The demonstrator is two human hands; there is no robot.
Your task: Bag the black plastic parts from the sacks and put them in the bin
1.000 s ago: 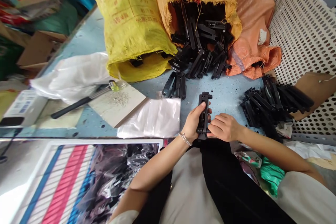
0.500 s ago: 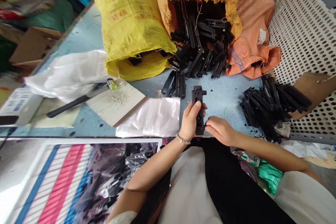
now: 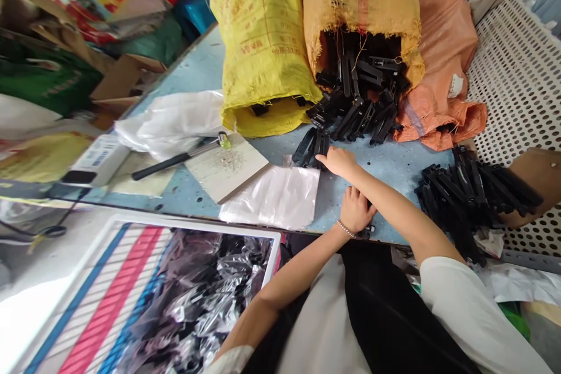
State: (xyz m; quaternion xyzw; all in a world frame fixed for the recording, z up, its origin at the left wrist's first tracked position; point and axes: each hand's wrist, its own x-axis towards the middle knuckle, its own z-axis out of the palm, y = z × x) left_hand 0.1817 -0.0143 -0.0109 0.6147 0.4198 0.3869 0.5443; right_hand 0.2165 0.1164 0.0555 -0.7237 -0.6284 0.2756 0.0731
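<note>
My left hand (image 3: 356,210), with a bead bracelet at the wrist, is closed over a black elongated part (image 3: 369,230) near the table's front edge. The hand hides most of this part; a lower end shows beside the palm. Crossing above it, my right hand (image 3: 340,162) reaches to a small group of black elongated parts (image 3: 307,146). Its fingers are curled, with the fingertips against the right edge of that group. What lies inside them is hidden.
Behind are a yellow sack (image 3: 263,58), an orange-yellow sack (image 3: 363,0) spilling black parts (image 3: 363,105), and an orange sack (image 3: 442,41). Leftward lie clear plastic bags (image 3: 274,196), a board (image 3: 223,172) and a hammer (image 3: 175,159). More black parts (image 3: 464,193) sit right, by a perforated basket (image 3: 517,87).
My right hand has moved forward and left, from beside the held part to the small group. My left hand has shifted and turned over the black part. The view has swung left.
</note>
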